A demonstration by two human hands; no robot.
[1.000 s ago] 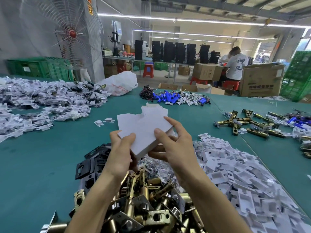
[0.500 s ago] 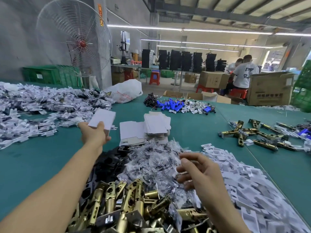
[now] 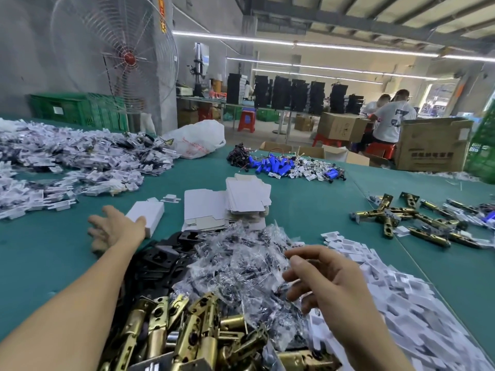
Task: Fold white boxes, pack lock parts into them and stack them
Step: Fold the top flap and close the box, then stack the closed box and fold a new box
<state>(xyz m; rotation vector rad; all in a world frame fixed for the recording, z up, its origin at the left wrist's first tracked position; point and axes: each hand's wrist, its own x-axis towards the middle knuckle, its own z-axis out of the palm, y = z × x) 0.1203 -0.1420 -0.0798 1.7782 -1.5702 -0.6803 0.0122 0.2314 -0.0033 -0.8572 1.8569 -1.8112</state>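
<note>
One folded box (image 3: 150, 214) lay on the surface (image 3: 53, 250) by the left hand (image 3: 115, 228), while the right hand (image 3: 329, 277) hovered over the bags (image 3: 241, 263).
The left hand was wide, fingers spread and holding nothing, its thumb side at the box's near end; whether it touched could not be told. The right hand hung loosely curled and empty, just above the clear bags. Likely risks: the left hand could knock the lone box askew as it pulled away, and the tangled bags could let the right hand lift several at once. Counted: one folded box, two hands, and two lots of flat blanks (image 3: 246, 194) just beyond the bags. The bags, brass latches (image 3: 187, 330) and black plates (image 3: 160, 258) lay heaped, too many to count.
</note>
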